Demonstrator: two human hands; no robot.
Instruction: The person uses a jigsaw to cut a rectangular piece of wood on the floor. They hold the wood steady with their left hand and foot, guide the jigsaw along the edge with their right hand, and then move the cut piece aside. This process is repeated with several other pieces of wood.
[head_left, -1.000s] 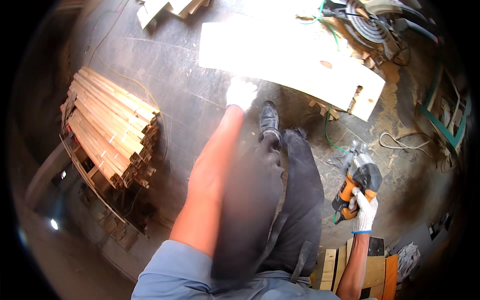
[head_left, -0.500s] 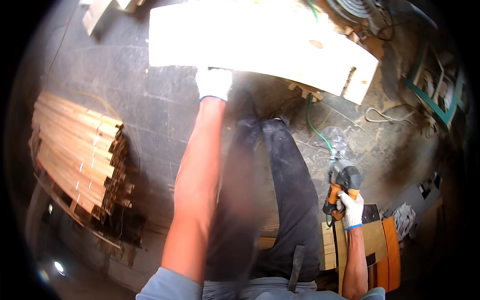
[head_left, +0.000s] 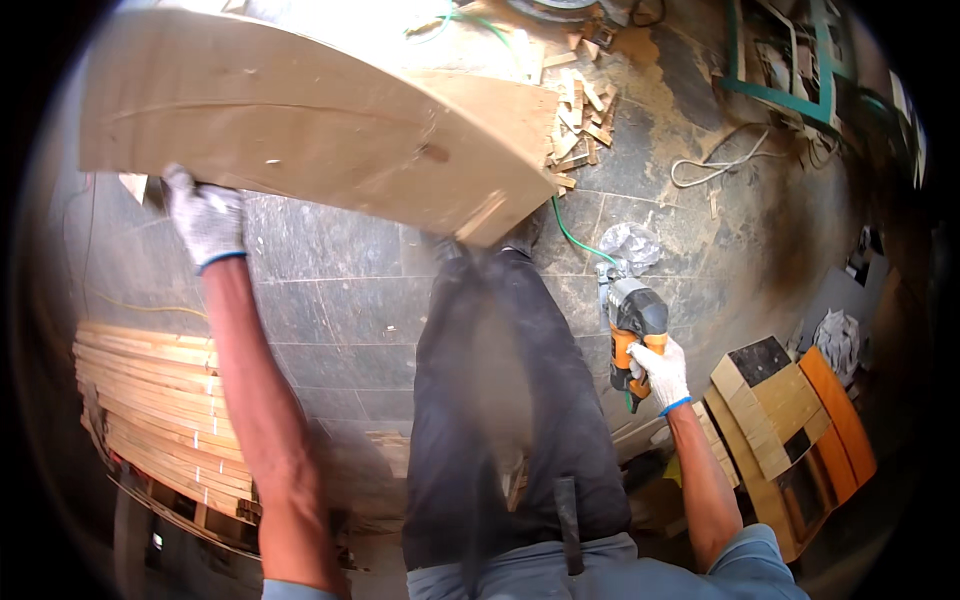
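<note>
My left hand [head_left: 208, 222], in a white knit glove, grips the near edge of a large tan wooden panel [head_left: 270, 110] at the upper left. Part of its grip is hidden at the panel's edge. The panel is tilted, its broad face toward me and one end tapering to the right. On the right side, my gloved right hand [head_left: 664, 374] is closed around the handle of an orange and black nail gun [head_left: 638, 315]. A green air hose [head_left: 572, 238] runs from the tool toward the panel. The nail gun is held apart from the panel.
Stacked wood strips [head_left: 160, 410] lie at the lower left. Small wood offcuts [head_left: 580, 120] are piled beyond the panel's right end. To the right are a looped cable [head_left: 715, 168], a teal frame [head_left: 780, 95] and wooden pieces [head_left: 770, 400]. Crumpled clear plastic [head_left: 630, 246] lies near the nail gun.
My left hand has moved left along with the panel, whose face now looks tan and tilted instead of glaring white. The offcuts behind it show more. My right hand still holds the nail gun.
</note>
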